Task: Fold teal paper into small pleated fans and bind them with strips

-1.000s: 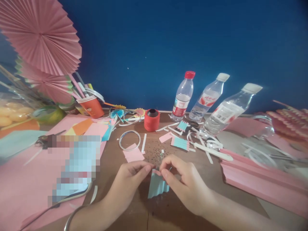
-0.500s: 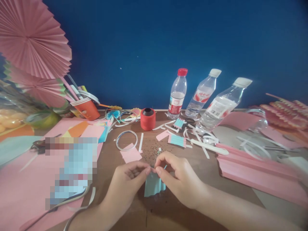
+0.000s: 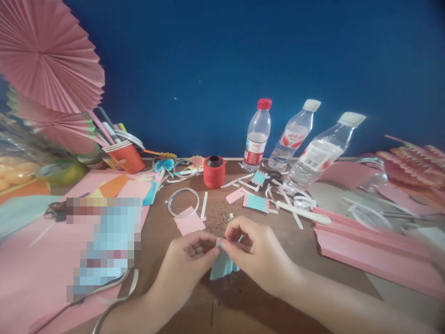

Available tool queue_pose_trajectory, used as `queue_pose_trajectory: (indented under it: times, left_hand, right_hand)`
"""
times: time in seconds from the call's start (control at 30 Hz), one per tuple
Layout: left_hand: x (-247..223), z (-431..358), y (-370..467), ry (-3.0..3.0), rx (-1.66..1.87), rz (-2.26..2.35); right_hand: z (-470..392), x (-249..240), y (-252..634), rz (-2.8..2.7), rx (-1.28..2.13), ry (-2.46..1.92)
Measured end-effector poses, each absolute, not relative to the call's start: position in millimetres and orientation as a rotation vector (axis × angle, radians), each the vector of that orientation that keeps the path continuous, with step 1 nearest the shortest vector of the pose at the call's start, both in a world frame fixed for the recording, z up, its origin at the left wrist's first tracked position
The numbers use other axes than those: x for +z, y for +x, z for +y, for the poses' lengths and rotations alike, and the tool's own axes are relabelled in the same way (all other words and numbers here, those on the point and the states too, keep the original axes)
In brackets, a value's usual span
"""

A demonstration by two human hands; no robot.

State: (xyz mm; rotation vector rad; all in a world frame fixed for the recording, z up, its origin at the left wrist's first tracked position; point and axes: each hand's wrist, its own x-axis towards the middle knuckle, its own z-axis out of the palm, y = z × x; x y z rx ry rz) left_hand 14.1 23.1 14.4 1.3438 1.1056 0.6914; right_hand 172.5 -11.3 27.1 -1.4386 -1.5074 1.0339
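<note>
Between both hands is a small light-blue pleated paper [image 3: 224, 265] with a pink edge at its top, held just over the brown table [image 3: 181, 306]. My left hand [image 3: 190, 262] pinches the left end of the pink edge between thumb and forefinger. At the other side my right hand [image 3: 255, 255] pinches the same paper, thumb and forefinger together. The fingers hide part of the upper edge. Beyond the hands lie tiny dark specks [image 3: 219, 215], a pink paper square [image 3: 189, 222] and a ring of clear tape [image 3: 183, 202].
A red spool-like object [image 3: 213, 172] and three bottles, one red-capped [image 3: 257, 137], stand at the back. A white-handled cutter [image 3: 302, 212] lies among paper strips on the right. Large pink sheets [image 3: 41, 260] cover the left side, near an orange paper cup [image 3: 125, 157].
My fingers have shifted slightly along the pink edge, and the paper has tilted and risen a little. Everything else on the table stays as it was.
</note>
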Motion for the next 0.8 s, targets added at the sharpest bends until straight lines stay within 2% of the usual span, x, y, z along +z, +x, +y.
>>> queue_pose_trajectory:
  times: [0.27,0.6,0.8]
  left_hand:
    - [14.0,22.2,13.6,1.438,0.703,1.138]
    - [9.9,23.1,12.8,1.504,0.713,1.133]
    - [10.3,23.3,11.8,1.47,0.69,1.093]
  right_hand:
    - [-9.8,22.2,171.2,-1.488,1.038,-1.42]
    - [-8.9,23.5,169.9,-1.28,1.252,-1.368]
    - [-10.3,22.2,169.0,-1.249,1.217,-1.358]
